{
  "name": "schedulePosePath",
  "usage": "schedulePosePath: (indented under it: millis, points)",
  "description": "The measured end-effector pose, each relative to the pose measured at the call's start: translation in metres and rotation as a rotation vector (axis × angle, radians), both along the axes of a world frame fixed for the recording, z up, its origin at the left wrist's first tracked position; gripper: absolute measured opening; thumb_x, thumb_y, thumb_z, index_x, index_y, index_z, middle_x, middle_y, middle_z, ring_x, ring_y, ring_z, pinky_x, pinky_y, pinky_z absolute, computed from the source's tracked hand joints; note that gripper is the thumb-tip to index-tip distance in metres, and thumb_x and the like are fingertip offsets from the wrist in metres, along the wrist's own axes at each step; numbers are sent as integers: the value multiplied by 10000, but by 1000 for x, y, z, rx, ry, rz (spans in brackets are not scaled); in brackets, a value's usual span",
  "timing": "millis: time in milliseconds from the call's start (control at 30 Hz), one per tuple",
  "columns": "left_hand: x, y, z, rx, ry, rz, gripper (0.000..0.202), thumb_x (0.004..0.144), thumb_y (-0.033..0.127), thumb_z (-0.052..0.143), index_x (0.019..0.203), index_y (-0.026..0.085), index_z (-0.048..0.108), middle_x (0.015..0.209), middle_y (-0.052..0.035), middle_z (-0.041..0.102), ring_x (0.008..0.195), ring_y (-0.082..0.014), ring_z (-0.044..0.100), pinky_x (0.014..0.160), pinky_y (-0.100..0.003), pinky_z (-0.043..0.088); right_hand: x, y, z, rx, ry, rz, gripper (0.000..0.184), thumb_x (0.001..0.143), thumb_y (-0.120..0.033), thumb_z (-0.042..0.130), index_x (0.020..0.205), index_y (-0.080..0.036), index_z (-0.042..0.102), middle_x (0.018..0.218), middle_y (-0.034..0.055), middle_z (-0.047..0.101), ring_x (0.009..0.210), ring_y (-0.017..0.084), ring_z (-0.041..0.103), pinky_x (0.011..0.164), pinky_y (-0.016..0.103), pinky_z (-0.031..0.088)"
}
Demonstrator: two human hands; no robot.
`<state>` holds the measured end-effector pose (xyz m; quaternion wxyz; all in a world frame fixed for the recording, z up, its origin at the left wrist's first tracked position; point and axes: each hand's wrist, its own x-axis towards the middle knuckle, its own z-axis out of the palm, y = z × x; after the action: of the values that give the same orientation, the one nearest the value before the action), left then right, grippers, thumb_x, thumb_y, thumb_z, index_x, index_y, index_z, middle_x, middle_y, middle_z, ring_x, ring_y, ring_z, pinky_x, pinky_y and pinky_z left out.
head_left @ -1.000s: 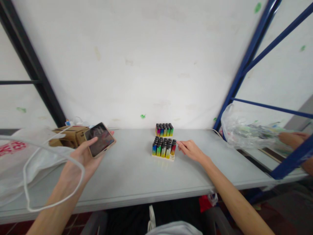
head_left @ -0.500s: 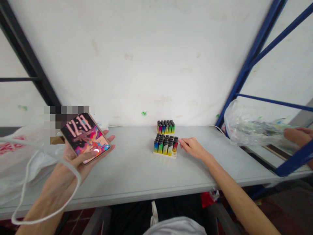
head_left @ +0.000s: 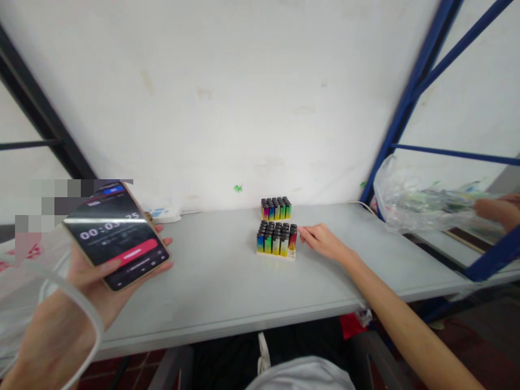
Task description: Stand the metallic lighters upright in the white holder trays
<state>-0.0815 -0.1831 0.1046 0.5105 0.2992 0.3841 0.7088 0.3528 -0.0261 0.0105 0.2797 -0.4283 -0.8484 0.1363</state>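
Observation:
In my left hand (head_left: 89,279) is a smartphone (head_left: 119,225), tilted, its lit screen showing timer digits and a red button. The thumb rests on the screen near that button; the other fingers wrap behind it. My right hand (head_left: 326,241) lies on the table with fingers curled, its fingertips right beside a red lighter (head_left: 292,238). I see nothing held in it. That lighter stands in a clear tray (head_left: 292,256) with several upright multicoloured lighters (head_left: 272,242) with black tops. Behind them stands a second block of lighters (head_left: 277,209).
Blue shelf posts (head_left: 400,122) and a clear plastic bag (head_left: 392,189) stand at right, near another person's hand (head_left: 498,210). A white cable (head_left: 87,309) crosses before my left forearm. A white power strip (head_left: 166,213) lies behind the phone. The grey table (head_left: 219,281) meets a white wall.
The phone's screen has switched from a colourful lock screen to a timer, and my left hand has shifted left and towards me with it. My right hand stays beside the lighters.

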Motion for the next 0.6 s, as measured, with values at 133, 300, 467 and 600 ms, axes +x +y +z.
schedulePosePath:
  millis: [133, 300, 467, 600]
  points:
    - [13, -3, -6, 182, 227, 75, 857, 626, 22, 779, 1356, 455, 655, 1266, 16, 804, 973, -441, 812, 564, -479, 745, 0, 2, -3, 12, -11, 5, 697, 1109, -648, 262, 654, -226, 579, 552, 22, 597, 561, 182, 562, 640, 311, 405]
    - [28, -3, -9, 224, 305, 35, 843, 629, 112, 833, 1390, 407, 619, 1232, -39, 813, 922, -436, 820, 497, -441, 710, 1, 4, -6, 8, -23, 4, 674, 1114, -629, 279, 644, -228, 549, 546, 13, 579, 544, 177, 546, 631, 308, 386]
    - [33, -4, -7, 191, 265, 61, 833, 577, 122, 862, 1344, 371, 655, 1207, -83, 811, 919, -468, 812, 486, -458, 697, 1, 3, -5, 5, -22, -1, 668, 1119, -614, 285, 673, -219, 586, 548, 13, 590, 570, 183, 580, 660, 305, 411]
    - [37, -8, -4, 200, 297, 37, 810, 567, 127, 861, 1309, 388, 667, 1187, -71, 818, 904, -475, 809, 477, -483, 693, 1, 2, -3, 4, -24, -2, 684, 1112, -633, 275, 689, -216, 615, 558, 20, 606, 575, 186, 583, 671, 306, 435]
